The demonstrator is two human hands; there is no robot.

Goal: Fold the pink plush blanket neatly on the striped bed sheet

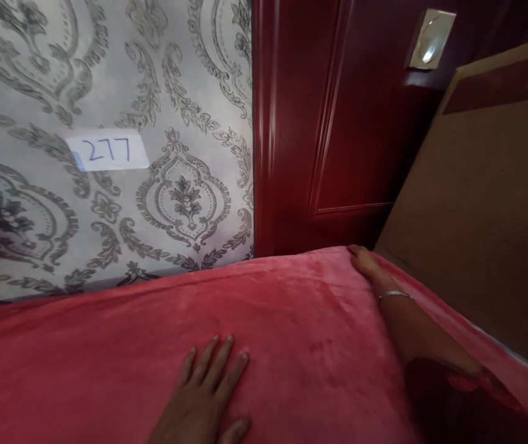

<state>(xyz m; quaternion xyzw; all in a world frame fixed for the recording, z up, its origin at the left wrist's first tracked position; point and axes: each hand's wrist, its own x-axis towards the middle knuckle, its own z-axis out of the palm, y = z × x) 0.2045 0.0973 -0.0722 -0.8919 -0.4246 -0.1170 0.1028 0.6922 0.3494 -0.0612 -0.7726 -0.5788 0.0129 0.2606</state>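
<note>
A soft red blanket covers the bed across the lower half of the head view. My left hand lies flat on it near the bottom centre, fingers spread and holding nothing. My right hand reaches out to the blanket's far right corner, by the red wooden panel, with a thin silver bangle on the wrist. Its fingers rest on or curl over the blanket's edge; whether they grip the cloth cannot be made out.
Grey damask wallpaper carries a white label reading 277. A dark red wooden door or panel stands at the bed's far corner. A brown cardboard sheet leans along the right side. A metal fitting sits at the upper right.
</note>
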